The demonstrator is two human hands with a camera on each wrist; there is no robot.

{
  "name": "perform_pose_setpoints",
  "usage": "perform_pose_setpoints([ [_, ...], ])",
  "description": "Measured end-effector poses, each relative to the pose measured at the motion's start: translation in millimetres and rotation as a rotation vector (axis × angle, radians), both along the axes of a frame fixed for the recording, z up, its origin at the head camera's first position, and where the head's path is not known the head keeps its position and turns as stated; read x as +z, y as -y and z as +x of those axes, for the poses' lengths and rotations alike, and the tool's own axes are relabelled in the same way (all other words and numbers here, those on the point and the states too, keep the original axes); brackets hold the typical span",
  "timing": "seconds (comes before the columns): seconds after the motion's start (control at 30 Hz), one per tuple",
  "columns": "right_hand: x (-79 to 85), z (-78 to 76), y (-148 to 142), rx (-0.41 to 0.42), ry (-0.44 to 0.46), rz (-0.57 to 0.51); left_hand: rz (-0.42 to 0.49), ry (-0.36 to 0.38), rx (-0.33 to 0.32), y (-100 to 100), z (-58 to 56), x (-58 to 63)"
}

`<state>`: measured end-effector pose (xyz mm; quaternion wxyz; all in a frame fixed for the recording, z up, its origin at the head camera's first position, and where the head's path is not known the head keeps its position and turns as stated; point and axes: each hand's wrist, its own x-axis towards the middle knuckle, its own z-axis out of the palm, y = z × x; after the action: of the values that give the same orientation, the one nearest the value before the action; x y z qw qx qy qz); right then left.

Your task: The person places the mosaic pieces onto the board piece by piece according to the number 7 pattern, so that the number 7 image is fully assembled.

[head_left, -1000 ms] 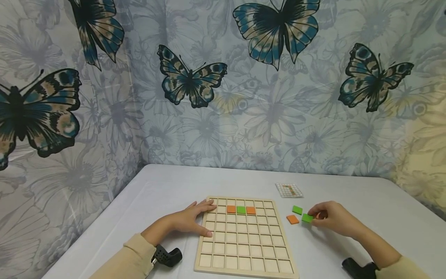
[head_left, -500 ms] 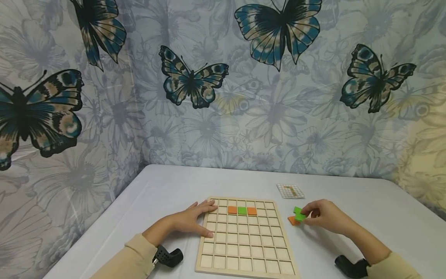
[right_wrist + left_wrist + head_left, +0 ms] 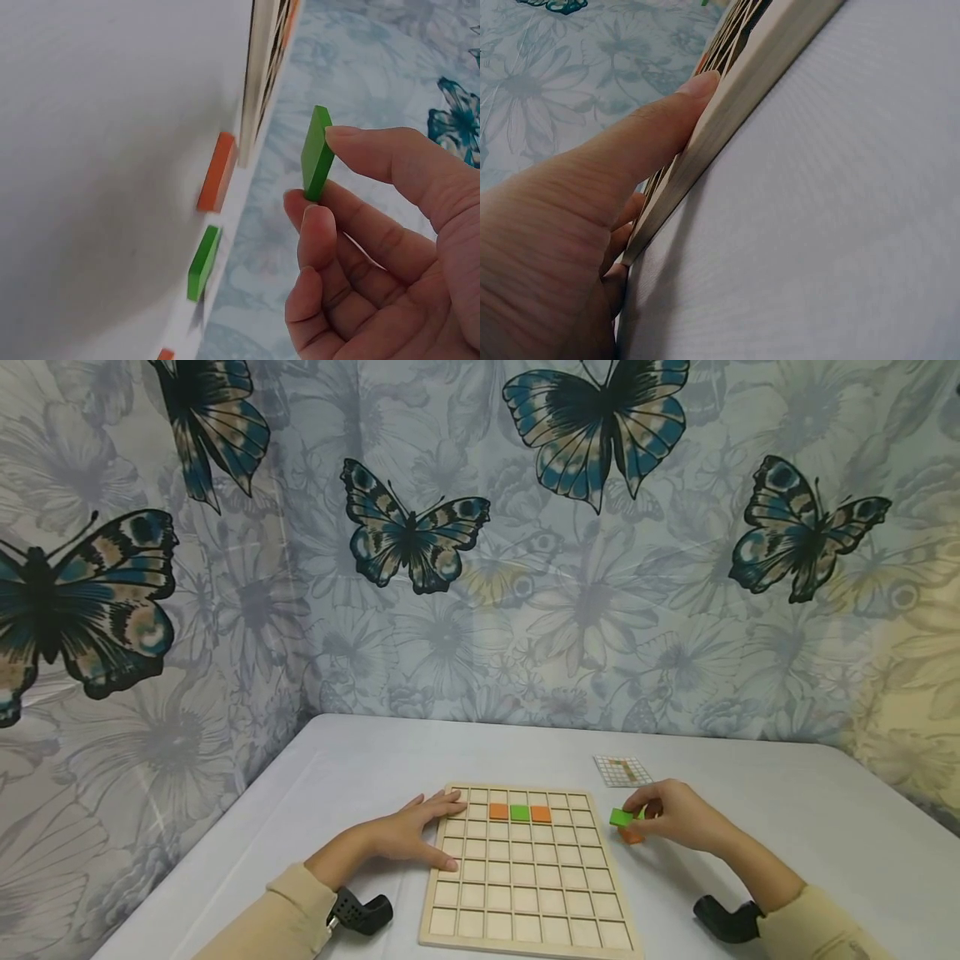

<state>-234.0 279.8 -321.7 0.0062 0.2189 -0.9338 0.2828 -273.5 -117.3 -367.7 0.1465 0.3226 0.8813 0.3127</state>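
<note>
- Green tile (image 3: 620,817): we see it raised off the table, pinched at its edges between the thumb and fingers of the right hand (image 3: 675,814), just to the right of the board's right edge.
- Right hand's remaining fingers: in the right wrist view we find them curled loosely below the pinch, well clear of the tabletop.
- Loose orange tile (image 3: 217,172): we see it lying flat on the table, under the grip and near the board.
- Second green tile (image 3: 203,262): it rests beside that orange one, also under the grip; from the head we see it mostly hidden behind the fingers.
- Another orange piece (image 3: 166,354): only a corner shows, so we cannot tell how it lies.
- Wooden grid board (image 3: 527,902): it lies to the left of the pinch, with three tiles side by side in its second row from the far edge — orange (image 3: 498,812), green (image 3: 520,812), orange (image 3: 541,814).
- Left hand (image 3: 405,835): we see it spread, thumb and fingertips resting on the board's left side, across the board from the pinch.
- Printed grid card (image 3: 622,771): it lies flat just beyond the grip.
- White table (image 3: 375,760): we see it beneath everything — both hands included.
</note>
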Motion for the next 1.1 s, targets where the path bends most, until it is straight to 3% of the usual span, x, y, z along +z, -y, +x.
perform_pose_setpoints([
  [0.47, 1.3, -16.2, 26, 0.017, 0.004, -0.012, 0.0, 0.02, 0.01, 2, -0.9, -1.8],
  [0.9, 5.4, -25.1, 45, 0.101, 0.059, -0.054, -0.002, 0.005, 0.0, 1, -1.4, -0.8],
  [1.1, 2.0, -25.9, 55, 0.13, 0.047, -0.024, 0.0, 0.001, -0.007, 1, -1.7, -2.3],
])
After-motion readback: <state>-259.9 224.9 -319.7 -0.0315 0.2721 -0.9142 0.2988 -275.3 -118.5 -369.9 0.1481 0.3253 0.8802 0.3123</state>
